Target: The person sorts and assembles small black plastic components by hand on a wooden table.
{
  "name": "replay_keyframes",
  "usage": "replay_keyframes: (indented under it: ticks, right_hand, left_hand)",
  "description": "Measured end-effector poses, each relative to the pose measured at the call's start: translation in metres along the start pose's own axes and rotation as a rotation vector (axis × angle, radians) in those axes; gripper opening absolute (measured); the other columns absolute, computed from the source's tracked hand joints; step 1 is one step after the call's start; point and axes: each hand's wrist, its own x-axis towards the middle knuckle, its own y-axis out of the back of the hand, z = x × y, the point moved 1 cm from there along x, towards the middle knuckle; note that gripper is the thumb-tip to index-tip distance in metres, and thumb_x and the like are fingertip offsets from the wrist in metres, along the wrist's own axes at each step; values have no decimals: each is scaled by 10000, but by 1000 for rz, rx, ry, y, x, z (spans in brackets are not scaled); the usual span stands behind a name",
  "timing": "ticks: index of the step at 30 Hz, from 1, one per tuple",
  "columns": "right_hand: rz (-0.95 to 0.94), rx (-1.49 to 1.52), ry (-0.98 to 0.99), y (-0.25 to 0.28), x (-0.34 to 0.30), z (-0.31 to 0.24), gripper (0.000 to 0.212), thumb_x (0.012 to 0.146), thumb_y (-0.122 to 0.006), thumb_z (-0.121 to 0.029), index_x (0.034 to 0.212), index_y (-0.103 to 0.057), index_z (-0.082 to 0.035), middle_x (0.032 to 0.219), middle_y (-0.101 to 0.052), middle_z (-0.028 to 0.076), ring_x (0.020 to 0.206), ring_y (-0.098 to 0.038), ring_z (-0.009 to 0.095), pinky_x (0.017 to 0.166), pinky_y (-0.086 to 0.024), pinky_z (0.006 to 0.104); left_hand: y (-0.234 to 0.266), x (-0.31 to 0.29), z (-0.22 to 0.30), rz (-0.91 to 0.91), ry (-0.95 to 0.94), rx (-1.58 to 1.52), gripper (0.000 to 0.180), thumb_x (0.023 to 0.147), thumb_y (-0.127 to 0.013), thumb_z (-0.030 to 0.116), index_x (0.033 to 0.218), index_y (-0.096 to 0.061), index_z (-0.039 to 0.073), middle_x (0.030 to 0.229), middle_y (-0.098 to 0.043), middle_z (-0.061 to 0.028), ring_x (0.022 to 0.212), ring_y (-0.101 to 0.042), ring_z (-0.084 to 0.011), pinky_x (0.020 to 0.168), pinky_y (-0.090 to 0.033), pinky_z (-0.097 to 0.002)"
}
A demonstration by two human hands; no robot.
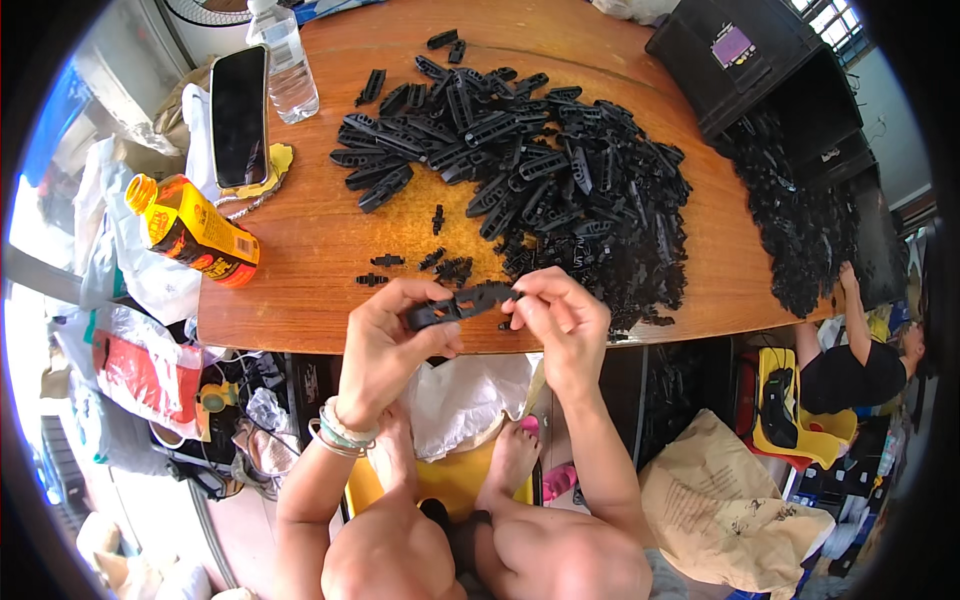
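Note:
Over the table's near edge, my left hand (385, 345) grips a long black plastic housing (434, 313) with openings in it. My right hand (562, 325) pinches a small black toothed piece (488, 295) at the housing's right end; the two parts touch or overlap there. Whether they are joined I cannot tell. Just beyond my hands lie several loose small black clip-like pieces (386, 261). Farther off is a large pile of long black housings (470, 125), with a heap of smaller black pieces (580, 262) at its near right side.
On the wooden table (310, 200), a yellow-labelled bottle (205, 235), a propped phone (240, 120) and a clear water bottle (290, 75) stand at the left. A tipped black crate (740, 60) and another black heap (790, 220) occupy the right, near another person (860, 370).

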Motion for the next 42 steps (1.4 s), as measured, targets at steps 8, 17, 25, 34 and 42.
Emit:
replay_keyframes:
  ticks: [8, 17, 25, 34, 42]
  right_hand:
    - [-22, -352, 170, -10, -11, -2, 131, 741, -648, 41, 869, -645, 9, 949, -570, 80, 897, -527, 190, 804, -417, 284]
    - [-40, -628, 308, -12, -17, -10, 178, 700, -671, 42, 867, -666, -19, 983, -585, 94, 898, -540, 216, 753, -437, 299]
    - [-55, -692, 431, -11, -22, -15, 172, 700, -693, 33, 861, -661, -17, 1031, -590, 126, 916, -563, 258, 738, -457, 319]
    - [116, -257, 178, -15, -27, 0, 75, 777, -643, 45, 834, -606, 13, 994, -594, 127, 912, -564, 211, 760, -466, 296]
    - [76, -596, 350, -13, -30, 3, 101, 759, -666, 25, 847, -623, 0, 991, -602, 115, 883, -565, 222, 711, -459, 286]
  left_hand:
    - [-10, -7, 0, -83, 17, 32, 249, 801, -646, -53, 1022, -532, -42, 851, -632, -104, 760, -657, -146, 659, -547, -234]
    - [-9, -9, -6, -5, 38, -1, 206, 820, -631, -26, 1001, -533, -39, 849, -635, -98, 743, -657, -136, 639, -537, -225]
    - [-11, -11, -1, -85, 91, -22, 221, 829, -615, -23, 1026, -520, -52, 838, -643, -118, 730, -665, -156, 655, -546, -241]
    - [-13, -13, -4, -133, 137, 21, 268, 838, -615, -22, 1074, -502, -83, 869, -644, -150, 808, -677, -200, 714, -566, -260]
    - [-14, -14, -3, -107, 150, -25, 255, 844, -626, 5, 1058, -516, -77, 860, -648, -135, 792, -676, -192, 690, -562, -254]
